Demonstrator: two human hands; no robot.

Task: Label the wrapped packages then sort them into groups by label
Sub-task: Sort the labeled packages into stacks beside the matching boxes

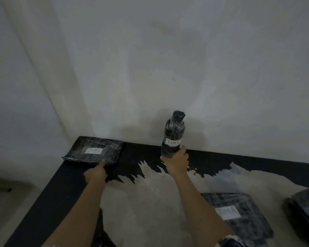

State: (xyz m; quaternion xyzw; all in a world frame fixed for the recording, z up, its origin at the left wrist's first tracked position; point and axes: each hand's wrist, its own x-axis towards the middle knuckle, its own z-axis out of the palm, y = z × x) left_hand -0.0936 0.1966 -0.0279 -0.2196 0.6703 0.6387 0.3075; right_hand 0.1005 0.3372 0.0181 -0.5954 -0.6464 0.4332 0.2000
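My right hand (177,164) is clamped round the base of the wrapped bottle (173,134), upright at the table's (61,189) far edge. My left hand (95,172) touches the flat package (96,152) in the far left corner; pinching or pressing, I cannot tell. Their labels (173,142) look alike, so I should stand the bottle just beside it, label facing me.

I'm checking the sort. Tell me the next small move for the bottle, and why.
Probably shift the bottle left and set it beside the flat package the left hand touches: both labels appear to read TIM C, and the right hand grips the bottle.
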